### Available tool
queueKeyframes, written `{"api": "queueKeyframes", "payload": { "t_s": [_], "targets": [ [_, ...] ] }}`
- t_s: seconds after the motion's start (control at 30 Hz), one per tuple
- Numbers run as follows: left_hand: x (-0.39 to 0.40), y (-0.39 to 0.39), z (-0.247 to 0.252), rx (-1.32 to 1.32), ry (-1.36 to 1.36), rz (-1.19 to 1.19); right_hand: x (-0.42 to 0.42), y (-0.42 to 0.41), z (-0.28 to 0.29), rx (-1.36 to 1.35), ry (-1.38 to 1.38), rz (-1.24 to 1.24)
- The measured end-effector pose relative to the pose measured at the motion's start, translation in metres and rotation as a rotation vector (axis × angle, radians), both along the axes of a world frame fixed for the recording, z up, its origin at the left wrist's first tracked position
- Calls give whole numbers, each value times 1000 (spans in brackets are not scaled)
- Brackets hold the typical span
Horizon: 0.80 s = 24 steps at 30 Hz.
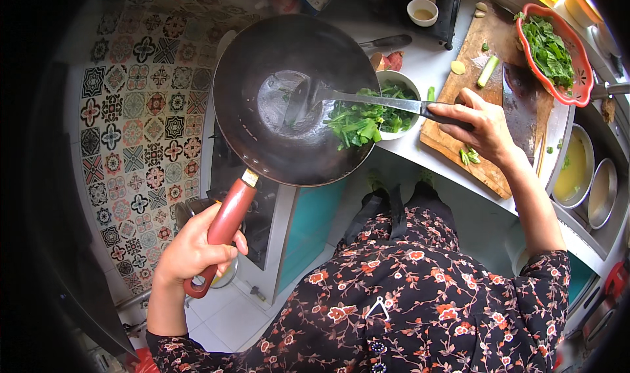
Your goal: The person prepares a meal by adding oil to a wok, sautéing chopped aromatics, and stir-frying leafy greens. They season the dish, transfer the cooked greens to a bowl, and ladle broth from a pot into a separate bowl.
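Observation:
My left hand (202, 247) grips the reddish-brown handle of a dark wok (290, 43), which is held up and tipped towards the right. In my right hand (475, 122) is the black grip of a metal spatula (371, 99); its blade rests inside the wok near the wet, shiny bottom. Chopped leafy greens (362, 124) lie at the wok's right rim, beside the blade. Under that rim stands a white bowl (416, 90) with more greens in it, partly hidden by the wok and the spatula.
Right of the bowl, a wooden cutting board (457, 97) bears a cleaver (524, 107) and a piece of green stalk (488, 71). A red basket (583, 80) holds leafy greens. Metal bowls (588, 171) stand in the sink at far right. A small white bowl (422, 12) sits behind.

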<state>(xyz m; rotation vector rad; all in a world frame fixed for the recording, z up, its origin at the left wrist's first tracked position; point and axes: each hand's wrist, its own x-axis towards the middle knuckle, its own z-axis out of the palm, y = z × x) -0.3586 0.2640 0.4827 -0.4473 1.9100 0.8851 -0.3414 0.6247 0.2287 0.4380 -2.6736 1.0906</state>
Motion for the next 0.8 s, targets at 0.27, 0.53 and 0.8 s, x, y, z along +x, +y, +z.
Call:
{"api": "queueKeyframes", "payload": {
  "t_s": [0.27,0.53,0.8],
  "targets": [
    [-6,2,-11,21,43,10,10,40,-4,253,-15,-16],
    [-11,8,-11,-1,85,-2,26,69,13,341,-42,-60],
    [0,4,-8,-19,79,18,36,66,26,132,-48,-87]
  ]
}}
